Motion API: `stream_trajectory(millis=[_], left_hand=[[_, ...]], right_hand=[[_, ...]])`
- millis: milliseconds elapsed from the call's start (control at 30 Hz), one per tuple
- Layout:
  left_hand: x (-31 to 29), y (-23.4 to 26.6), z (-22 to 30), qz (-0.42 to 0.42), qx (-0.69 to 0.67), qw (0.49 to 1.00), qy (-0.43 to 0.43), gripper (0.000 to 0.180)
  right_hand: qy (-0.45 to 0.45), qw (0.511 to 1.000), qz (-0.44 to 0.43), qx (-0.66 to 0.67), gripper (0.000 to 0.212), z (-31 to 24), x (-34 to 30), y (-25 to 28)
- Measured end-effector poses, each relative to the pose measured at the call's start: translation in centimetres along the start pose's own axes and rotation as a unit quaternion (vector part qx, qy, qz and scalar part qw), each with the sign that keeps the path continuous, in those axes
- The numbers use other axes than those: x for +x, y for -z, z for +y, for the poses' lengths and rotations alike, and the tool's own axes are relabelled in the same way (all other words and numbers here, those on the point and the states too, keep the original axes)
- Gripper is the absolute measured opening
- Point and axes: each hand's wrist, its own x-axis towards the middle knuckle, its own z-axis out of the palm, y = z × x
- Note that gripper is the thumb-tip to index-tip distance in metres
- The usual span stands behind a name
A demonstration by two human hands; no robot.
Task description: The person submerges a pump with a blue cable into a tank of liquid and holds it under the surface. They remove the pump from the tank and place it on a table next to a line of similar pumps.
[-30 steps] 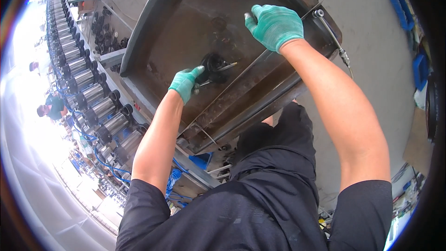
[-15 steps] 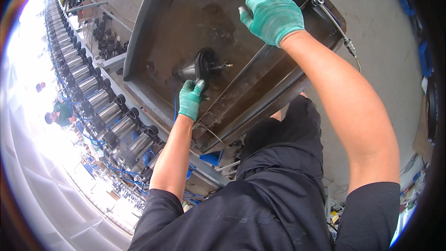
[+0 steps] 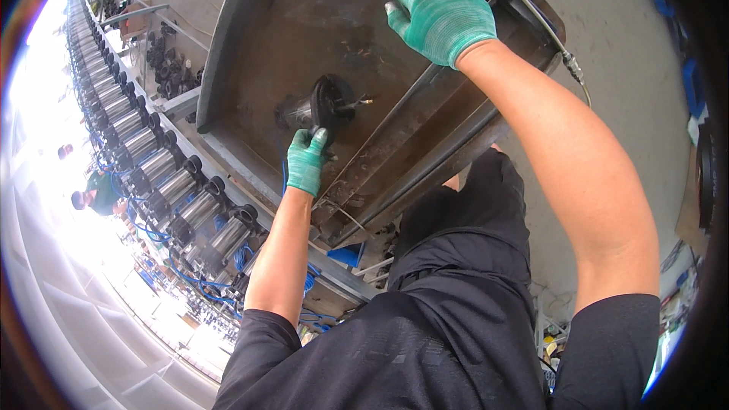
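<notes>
My left hand, in a green knit glove, is closed on the near edge of a cylindrical part with a black flange. The part lies tilted in a dark metal tank of brownish water. Its grey body points left, and a thin stem with a brass-coloured tip sticks out to the right. Over the tank's right side, my right hand, gloved the same way, has its fingers curled down. Whatever those fingers hold, if anything, is hidden beneath the hand.
A metal bar crosses the tank below my right hand. A rod with a hose fitting is at the right corner. Left of the tank runs a long row of similar silver-and-black cylinders with blue hoses. A person stands beyond it.
The view has shifted slightly. The part's grey body looks darker and murkier in the water. Both hands keep nearly the same pose.
</notes>
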Motion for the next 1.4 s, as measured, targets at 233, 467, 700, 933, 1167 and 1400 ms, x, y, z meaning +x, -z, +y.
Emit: stream_trajectory(millis=[233, 467, 700, 933, 1167, 1400], left_hand=[[-0.1, -0.1, 0.3, -0.001, 0.009, 1.0, 0.0, 0.024], [-0.2, 0.2, 0.2, -0.003, 0.013, 1.0, -0.004, 0.026], [1.1, -0.4, 3.8, 0.04, 0.093, 0.994, -0.029, 0.033], [5.1, -0.2, 8.4, 0.047, 0.187, 0.981, 0.028, 0.037], [7.1, -0.9, 10.9, 0.047, 0.203, 0.974, 0.09, 0.033], [7.3, -0.8, 10.8, 0.054, 0.178, 0.977, 0.102, 0.033]], right_hand=[[0.007, 1.0, 0.004, -0.002, 0.034, 0.3, -0.1, -0.4], [0.016, 0.999, 0.042, 0.003, 0.034, -0.1, 0.1, -0.8], [0.013, 0.999, 0.049, 0.003, 0.034, 0.5, 0.0, -1.0], [0.0, 1.0, 0.031, 0.005, 0.033, 0.2, -0.1, -0.7], [0.001, 0.999, 0.051, 0.004, 0.032, 0.1, -0.1, -0.8], [-0.015, 1.0, -0.018, -0.006, 0.034, -0.2, -0.2, 0.3]])
